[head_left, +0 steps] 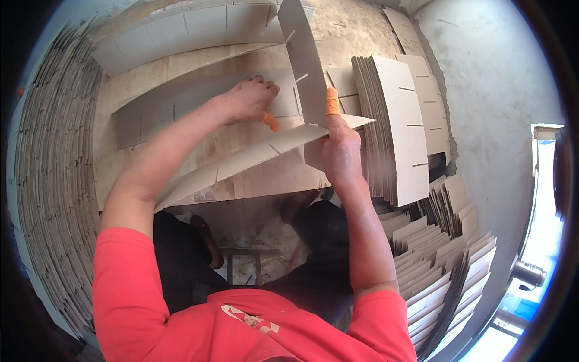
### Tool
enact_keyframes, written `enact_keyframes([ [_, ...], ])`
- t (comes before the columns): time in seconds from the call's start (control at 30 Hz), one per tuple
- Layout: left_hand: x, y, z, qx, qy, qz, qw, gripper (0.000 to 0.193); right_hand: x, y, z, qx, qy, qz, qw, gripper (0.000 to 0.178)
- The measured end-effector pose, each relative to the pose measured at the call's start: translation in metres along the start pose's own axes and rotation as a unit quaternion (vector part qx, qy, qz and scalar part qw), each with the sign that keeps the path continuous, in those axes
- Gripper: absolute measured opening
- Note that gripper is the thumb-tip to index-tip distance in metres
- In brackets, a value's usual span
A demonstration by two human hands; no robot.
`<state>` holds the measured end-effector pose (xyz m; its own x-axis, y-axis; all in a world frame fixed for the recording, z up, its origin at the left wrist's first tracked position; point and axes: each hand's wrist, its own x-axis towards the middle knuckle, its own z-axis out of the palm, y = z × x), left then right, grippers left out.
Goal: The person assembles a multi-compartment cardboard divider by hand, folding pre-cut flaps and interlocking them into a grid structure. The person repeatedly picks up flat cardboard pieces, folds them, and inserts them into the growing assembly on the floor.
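My right hand (pixel 342 148) is closed around the place where a tall grey cardboard divider strip (pixel 304 66) crosses a long slotted strip (pixel 241 158). One finger, in an orange cover, points up along the upright strip; the other fingers are partly hidden behind the cardboard. Left of it, my left hand (pixel 248 99) hovers over another slotted strip (pixel 157 111), with orange covers on its thumb and a fingertip. Its thumb stands apart from the curled fingers, and nothing shows between them. A further long strip runs behind this hand and meets the upright one.
Slotted cardboard strips stand stacked on the board's right (pixel 401 130), and a tall pile (pixel 57 175) lines the left. More strips (pixel 196 27) stand at the far edge. Bundles of cardboard (pixel 443 265) sit lower right by the wall. A stool (pixel 256 256) shows below.
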<state>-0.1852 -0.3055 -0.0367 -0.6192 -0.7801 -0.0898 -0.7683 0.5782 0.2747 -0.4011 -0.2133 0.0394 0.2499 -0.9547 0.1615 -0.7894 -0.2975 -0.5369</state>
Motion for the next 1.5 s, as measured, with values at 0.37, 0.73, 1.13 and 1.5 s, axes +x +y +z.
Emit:
enact_keyframes([
  [0.37,0.014,0.0,0.003,0.017,-0.056,0.02,0.998,0.09,0.004,-0.001,0.006,0.003,0.037,0.004,0.999,0.082],
  [0.73,0.029,0.026,-0.005,0.038,-0.094,0.095,0.99,0.029,0.002,0.003,0.004,0.013,0.024,-0.036,0.999,0.079],
  [1.13,0.04,-0.028,-0.047,0.0,0.168,-0.05,0.984,0.015,0.011,-0.008,-0.012,0.001,0.054,-0.02,0.998,0.084],
  [1.5,0.042,-0.032,-0.048,0.004,0.235,-0.04,0.971,0.01,0.013,-0.019,-0.009,0.011,0.074,-0.025,0.997,0.085],
])
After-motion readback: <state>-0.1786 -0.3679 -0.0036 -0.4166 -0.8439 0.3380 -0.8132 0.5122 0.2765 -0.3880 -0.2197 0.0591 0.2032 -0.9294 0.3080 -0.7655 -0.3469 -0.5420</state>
